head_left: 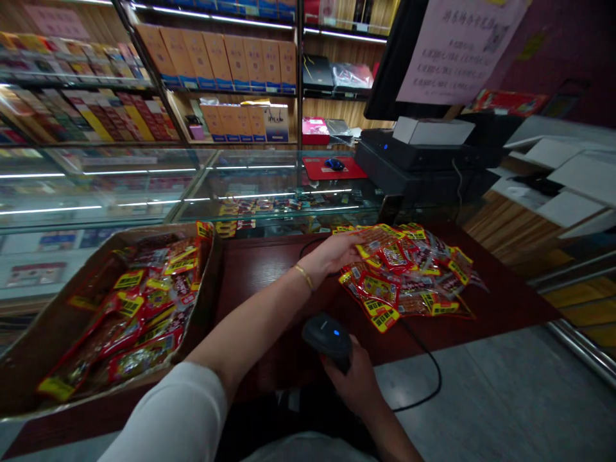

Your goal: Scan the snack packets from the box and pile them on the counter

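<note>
My left hand (339,251) reaches across to the left edge of a pile of red and yellow snack packets (409,273). Its fingers are closed on a snack packet (378,242) at the top of the pile, with the fingertips partly hidden. My right hand (355,378) is wrapped round the handle of a black barcode scanner (328,337) with a lit blue light. The scanner is held low over the counter's front edge, below the pile. An open cardboard box (214,282) at the left holds several similar packets.
The dark red wooden counter (255,263) meets a glass display case (260,179) behind. A monitor (389,64) stands at the back right above a black cash drawer (385,170). A mouse (334,164) lies on a red mat. The scanner's cable (439,378) loops down at the right.
</note>
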`<state>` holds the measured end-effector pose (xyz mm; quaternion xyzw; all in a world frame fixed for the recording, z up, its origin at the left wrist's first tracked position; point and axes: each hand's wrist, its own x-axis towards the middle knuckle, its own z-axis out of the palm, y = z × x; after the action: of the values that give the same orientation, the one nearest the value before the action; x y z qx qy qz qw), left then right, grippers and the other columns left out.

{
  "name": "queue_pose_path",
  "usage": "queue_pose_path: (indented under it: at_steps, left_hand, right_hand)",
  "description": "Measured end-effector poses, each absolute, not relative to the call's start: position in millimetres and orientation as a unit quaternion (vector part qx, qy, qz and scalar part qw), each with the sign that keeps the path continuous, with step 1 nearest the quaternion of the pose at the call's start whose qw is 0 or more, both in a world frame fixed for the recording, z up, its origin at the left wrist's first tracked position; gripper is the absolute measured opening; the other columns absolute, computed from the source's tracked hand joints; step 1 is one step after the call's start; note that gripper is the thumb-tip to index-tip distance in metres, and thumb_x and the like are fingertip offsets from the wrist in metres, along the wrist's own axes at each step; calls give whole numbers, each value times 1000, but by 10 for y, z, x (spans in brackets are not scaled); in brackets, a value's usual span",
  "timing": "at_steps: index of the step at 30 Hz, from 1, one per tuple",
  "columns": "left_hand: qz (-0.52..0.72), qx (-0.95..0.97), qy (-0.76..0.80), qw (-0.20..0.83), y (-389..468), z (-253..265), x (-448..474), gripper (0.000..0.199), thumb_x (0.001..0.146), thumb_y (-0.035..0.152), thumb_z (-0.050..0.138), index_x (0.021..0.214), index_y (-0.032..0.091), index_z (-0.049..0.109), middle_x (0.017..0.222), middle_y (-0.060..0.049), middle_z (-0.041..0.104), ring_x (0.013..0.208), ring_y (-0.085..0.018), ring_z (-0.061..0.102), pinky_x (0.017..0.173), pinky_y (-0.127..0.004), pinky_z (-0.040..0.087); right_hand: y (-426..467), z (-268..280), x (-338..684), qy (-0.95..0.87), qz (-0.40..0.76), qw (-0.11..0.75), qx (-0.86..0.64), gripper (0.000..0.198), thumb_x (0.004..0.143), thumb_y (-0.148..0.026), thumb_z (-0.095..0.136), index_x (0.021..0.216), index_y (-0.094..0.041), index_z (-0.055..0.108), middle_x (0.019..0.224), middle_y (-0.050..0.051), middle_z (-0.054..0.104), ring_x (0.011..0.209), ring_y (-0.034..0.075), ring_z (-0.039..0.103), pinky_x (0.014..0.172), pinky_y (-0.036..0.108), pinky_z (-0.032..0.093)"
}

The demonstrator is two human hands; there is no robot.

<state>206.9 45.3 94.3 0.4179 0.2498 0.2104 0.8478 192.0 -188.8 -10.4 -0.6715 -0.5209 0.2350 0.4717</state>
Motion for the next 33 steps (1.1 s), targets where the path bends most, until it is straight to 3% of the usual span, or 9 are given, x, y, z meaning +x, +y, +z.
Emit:
queue_pose_path:
  at_steps: [3, 6, 12, 15, 17, 20, 23, 28, 33]
  left_hand:
    - [186, 461, 306, 812, 442, 1035, 2386, 23, 81, 15, 69, 103, 11, 72, 92, -12, 75, 77, -19, 69, 76, -32, 58]
    - [238, 498, 304, 777, 267, 1023, 2166, 29, 76, 12, 72, 104, 16, 74, 97, -7, 75, 81, -16, 67, 76, -27, 55]
    - [382, 565, 296, 669, -312, 1175, 590, 20, 85, 26, 69, 100, 17, 78, 104, -10, 77, 93, -19, 70, 84, -28, 53]
    - [474, 533, 400, 576, -558, 1279, -292, 21, 86, 32, 68, 98, 19, 78, 102, -9, 78, 88, -19, 71, 80, -28, 54]
    - [530, 492, 487, 490, -677, 1294, -834, 21, 84, 34, 70, 99, 20, 78, 100, -8, 78, 86, -19, 71, 78, -28, 55]
    - [571, 446, 595, 346, -805, 1252, -1518, 24, 82, 35, 71, 101, 21, 77, 100, -6, 78, 88, -20, 71, 80, -29, 55]
    - [542, 460, 668, 221, -885, 1210, -1983, 27, 82, 36, 67, 101, 20, 76, 99, -5, 78, 89, -20, 71, 81, -28, 54]
    - [361, 549, 749, 87, -810, 1219, -2297, 29, 88, 36, 58, 106, 22, 76, 93, -5, 79, 82, -21, 72, 77, -29, 53]
    - [132, 631, 764, 40, -467, 1211, -2377, 33, 94, 36, 52, 115, 20, 72, 113, -13, 77, 103, -28, 72, 86, -33, 52]
  right_hand:
    - [-1872, -107, 1933, -515, 235, 475, -674, 21, 82, -30, 71, 98, -18, 77, 95, 10, 79, 88, 28, 76, 81, 36, 61]
    - [-1896, -110, 1973, -509, 249, 485, -666, 25, 84, -35, 71, 101, -17, 77, 96, 11, 81, 88, 29, 78, 81, 38, 63]
    - [-2087, -162, 2133, -480, 371, 482, -632, 34, 85, -56, 72, 92, -24, 82, 89, 8, 84, 77, 28, 80, 71, 34, 66]
    - [-2071, -210, 2229, -474, 380, 467, -643, 39, 85, -58, 71, 71, -22, 73, 67, 7, 77, 65, 25, 76, 63, 29, 65]
    - [-1999, -198, 2265, -467, 353, 466, -664, 40, 79, -59, 75, 92, -21, 74, 77, 7, 78, 64, 25, 76, 61, 31, 64]
    - [-1852, -110, 2273, -504, 310, 456, -665, 47, 80, -56, 74, 111, -23, 68, 100, 9, 77, 85, 26, 76, 77, 32, 63]
    - [-1706, -16, 2236, -513, 311, 478, -641, 37, 84, -53, 70, 106, -24, 65, 94, 7, 75, 84, 23, 73, 81, 31, 59]
    - [-1549, 12, 2132, -475, 345, 459, -667, 34, 81, -53, 73, 90, -22, 63, 61, -1, 65, 58, 19, 63, 59, 29, 54]
    - [-1538, -3, 2060, -439, 377, 472, -665, 39, 80, -57, 71, 92, -20, 67, 65, 0, 68, 58, 18, 62, 58, 29, 52]
